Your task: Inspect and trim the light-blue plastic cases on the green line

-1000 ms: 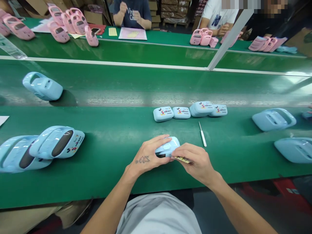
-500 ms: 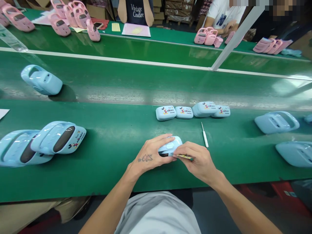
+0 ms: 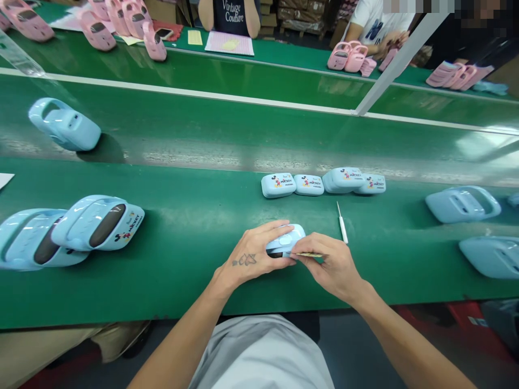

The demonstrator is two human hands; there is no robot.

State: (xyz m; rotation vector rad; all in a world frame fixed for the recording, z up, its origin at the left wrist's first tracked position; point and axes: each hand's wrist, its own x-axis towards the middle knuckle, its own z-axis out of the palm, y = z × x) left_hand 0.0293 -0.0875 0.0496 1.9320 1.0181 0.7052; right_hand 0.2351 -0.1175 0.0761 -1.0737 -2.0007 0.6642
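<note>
My left hand (image 3: 254,249) is wrapped around a small light-blue plastic case (image 3: 295,233) with a dark panel, held low over the green bench. Pinched in my right hand (image 3: 334,265) is a thin yellowish card (image 3: 308,254), seen nearly edge-on. Its fingertips meet the right end of the case, and they partly hide where card and case touch. Beyond my hands stands a row of light-blue cases (image 3: 309,185) printed with Mickey. A white-handled screwdriver (image 3: 343,229) lies to the right of my right hand.
Larger light-blue housings with loop handles (image 3: 99,222) lie at the left, with others (image 3: 463,205) at the right. Another housing (image 3: 75,127) rests on the sunken strip behind. A metal post (image 3: 399,62) rises at the far bench, where people sit among pink housings (image 3: 97,31).
The view has shifted slightly. The yellowish card now looks flatter and more edge-on. Both hands keep their hold at the same place on the case.
</note>
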